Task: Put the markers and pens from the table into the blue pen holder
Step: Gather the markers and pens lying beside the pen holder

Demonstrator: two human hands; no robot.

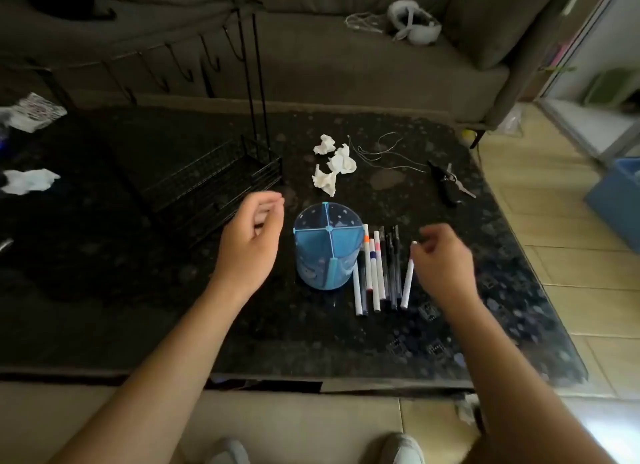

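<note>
The blue pen holder stands upright on the dark table, its inside split into compartments with nothing visible in them. Just right of it, several white markers and dark pens lie side by side. One white marker lies slanted at the right end of the row. My right hand hovers over it, blurred, with curled fingertips at its upper end; whether they grip it is unclear. To the left of the holder, my left hand is loosely curled and holds nothing.
A black wire rack with tall rods stands left of the holder. Crumpled white tissues, a thin cord and dark keys lie behind it. A sofa runs along the far side; tiled floor and a blue bin are on the right.
</note>
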